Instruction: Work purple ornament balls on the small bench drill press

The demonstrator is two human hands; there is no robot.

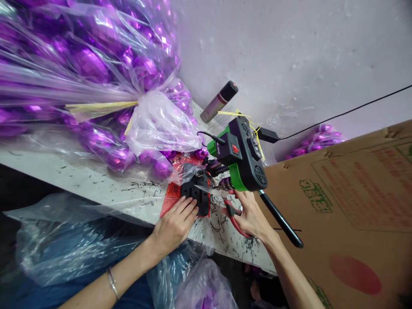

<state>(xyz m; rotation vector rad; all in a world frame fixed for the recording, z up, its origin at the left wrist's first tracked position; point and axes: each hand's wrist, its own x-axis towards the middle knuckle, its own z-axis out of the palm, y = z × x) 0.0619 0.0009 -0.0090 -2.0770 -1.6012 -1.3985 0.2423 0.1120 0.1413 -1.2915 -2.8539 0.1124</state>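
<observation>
My left hand (180,218) lies with fingers stretched out on the near edge of a black slotted block (202,201). This block rests on a red sheet (170,198) on the worktable. In my right hand (252,214) is a pair of scissors (236,219) with red and black handles, its blades pointing left over the block. Above the block and my right fingers stands a black and green device (243,156) with a red switch, a cable and a black lever (281,219); it partly hides the right fingers and the scissor blades.
Clear bags of shiny purple balls (90,64) fill the left and back of the white table (128,184). A dark-capped cylinder (219,102) is near the wall. On the right is a cardboard box (347,206). Black scraps litter the tabletop. Plastic bags (71,240) hang at the front.
</observation>
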